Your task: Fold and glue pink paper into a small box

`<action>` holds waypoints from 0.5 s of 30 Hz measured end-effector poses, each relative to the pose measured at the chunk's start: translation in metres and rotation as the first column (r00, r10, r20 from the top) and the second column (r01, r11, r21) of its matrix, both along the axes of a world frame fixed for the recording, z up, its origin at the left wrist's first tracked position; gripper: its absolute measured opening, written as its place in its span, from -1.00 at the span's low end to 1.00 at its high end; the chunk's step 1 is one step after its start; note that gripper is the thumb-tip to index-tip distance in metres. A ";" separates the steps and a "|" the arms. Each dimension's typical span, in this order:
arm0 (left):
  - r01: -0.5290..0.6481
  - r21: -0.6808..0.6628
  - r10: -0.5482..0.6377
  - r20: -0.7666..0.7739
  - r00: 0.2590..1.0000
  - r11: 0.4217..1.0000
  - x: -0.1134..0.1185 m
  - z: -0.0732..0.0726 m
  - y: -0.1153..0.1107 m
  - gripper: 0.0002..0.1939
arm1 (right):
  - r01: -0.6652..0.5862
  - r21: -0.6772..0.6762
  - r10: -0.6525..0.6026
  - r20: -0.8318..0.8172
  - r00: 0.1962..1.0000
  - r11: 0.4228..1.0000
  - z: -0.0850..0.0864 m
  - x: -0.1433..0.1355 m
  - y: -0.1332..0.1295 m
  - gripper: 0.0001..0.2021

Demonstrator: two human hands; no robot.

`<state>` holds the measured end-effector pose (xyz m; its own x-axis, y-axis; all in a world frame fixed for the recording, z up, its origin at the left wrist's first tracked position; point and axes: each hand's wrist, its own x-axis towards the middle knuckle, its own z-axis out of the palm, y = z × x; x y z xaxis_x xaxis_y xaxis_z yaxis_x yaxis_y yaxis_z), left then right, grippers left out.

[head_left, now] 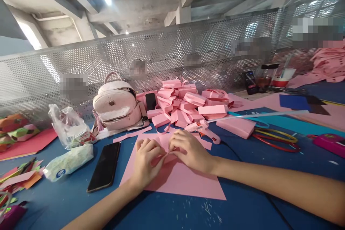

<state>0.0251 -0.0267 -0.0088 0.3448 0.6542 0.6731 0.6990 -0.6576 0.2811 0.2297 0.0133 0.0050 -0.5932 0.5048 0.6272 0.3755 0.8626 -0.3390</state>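
My left hand [149, 160] and my right hand [188, 151] meet over a large pink sheet [188, 181] lying flat on the blue table. Both are closed, thumbs and fingertips pinching a small pink paper piece [167, 157] between them. Most of that piece is hidden by my fingers. Just beyond my right hand lies a pink and white hot glue gun [202, 128], its dark cord trailing to the right under my forearm. Narrow pink paper strips [134, 134] lie behind the sheet.
A heap of folded pink paper shapes [183, 100] rises at the back beside a pale backpack [115, 104]. Left of the sheet are a dark phone [104, 167] and a tissue pack [68, 161]. At right lie a pink box [235, 128], coloured cords [277, 138] and a magenta tool [330, 144].
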 end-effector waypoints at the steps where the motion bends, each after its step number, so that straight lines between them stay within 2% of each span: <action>1: 0.003 -0.004 -0.003 0.006 1.000 1.000 0.000 0.001 0.000 -0.82 | 0.003 0.002 -0.003 -0.002 1.000 1.000 0.002 0.003 0.000 -0.84; 8: 0.082 -0.025 -0.082 0.021 0.996 0.996 0.000 0.002 0.000 -0.81 | 0.017 0.003 -0.017 -0.007 1.000 1.000 0.007 0.026 -0.004 -0.80; 15: 0.130 -0.034 -0.128 0.037 0.991 0.991 -0.023 -0.008 0.010 -0.84 | 0.021 0.008 -0.021 -0.053 0.998 1.000 0.000 0.032 0.000 -0.84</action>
<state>0.0026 -0.0167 -0.0163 0.4044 0.6301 0.6629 0.5983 -0.7305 0.3293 0.2614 0.0131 0.0049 -0.5486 0.5109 0.6618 0.3755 0.8578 -0.3510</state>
